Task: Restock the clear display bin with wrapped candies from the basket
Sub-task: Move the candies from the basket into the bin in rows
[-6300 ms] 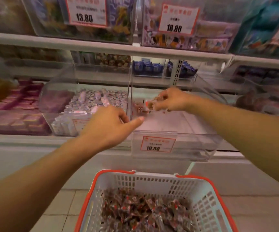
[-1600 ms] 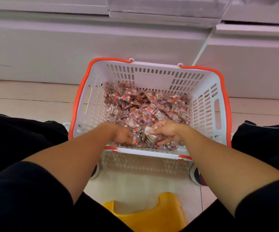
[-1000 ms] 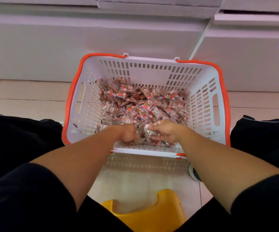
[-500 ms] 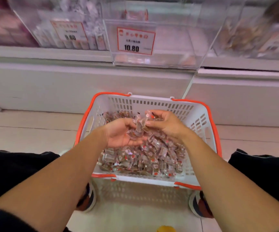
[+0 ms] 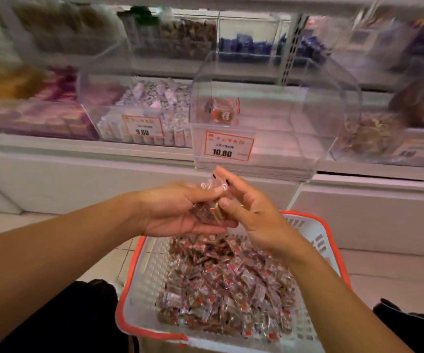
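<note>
While up above the basket (image 5: 139, 271), cupping a small bunch of wrapped candies (image 5: 207, 208) in the left hand (image 5: 177, 212), thumb curled over so none slip out. Steadying the same bunch with the right hand (image 5: 250, 212), fingers pinching its far side. Probably meant for the clear display bin (image 5: 305, 118) just above, nearly bare, with only 1 or 2 candies inside and a 10.80 price tag (image 5: 227, 146). Lots more candies down in the basket on the pale tiled floor (image 5: 384, 273). White shop shelf (image 5: 78, 146), more blurry candy bins.

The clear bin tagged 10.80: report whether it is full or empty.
Nearly empty. The clear display bin shows only a few wrapped candies at its back left; the rest of its floor is bare, and its lid stands open.
</note>
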Available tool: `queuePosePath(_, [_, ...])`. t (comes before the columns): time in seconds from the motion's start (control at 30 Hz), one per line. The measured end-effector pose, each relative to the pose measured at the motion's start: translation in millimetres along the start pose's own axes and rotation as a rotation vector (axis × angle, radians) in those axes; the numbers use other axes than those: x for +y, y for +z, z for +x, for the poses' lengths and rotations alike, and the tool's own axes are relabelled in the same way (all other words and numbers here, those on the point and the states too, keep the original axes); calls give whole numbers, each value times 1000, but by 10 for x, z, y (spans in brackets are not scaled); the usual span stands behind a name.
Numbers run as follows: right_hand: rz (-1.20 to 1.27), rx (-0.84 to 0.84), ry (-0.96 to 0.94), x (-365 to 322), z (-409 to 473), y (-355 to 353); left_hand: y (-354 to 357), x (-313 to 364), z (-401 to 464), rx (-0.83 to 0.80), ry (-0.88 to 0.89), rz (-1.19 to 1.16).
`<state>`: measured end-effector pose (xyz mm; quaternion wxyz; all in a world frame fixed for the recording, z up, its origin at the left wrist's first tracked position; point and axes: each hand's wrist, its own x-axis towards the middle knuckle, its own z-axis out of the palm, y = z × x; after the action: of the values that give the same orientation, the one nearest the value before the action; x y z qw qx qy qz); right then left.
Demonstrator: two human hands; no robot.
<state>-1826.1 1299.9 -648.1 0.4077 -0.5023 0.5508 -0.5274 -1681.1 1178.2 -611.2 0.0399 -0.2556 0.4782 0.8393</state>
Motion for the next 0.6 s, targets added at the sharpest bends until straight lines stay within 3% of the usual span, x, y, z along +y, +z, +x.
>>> queuePosePath(0.27, [-164, -147, 31, -237, -52, -246, 117, 132, 38, -61, 4, 120])
queuePosePath(0.47, [-185, -47, 24, -356, -75, -258, 149, 163, -24, -95, 4, 292])
queuePosePath(0.6, [-261, -79, 39, -543, -130, -282, 188, 219, -73, -86, 39, 420])
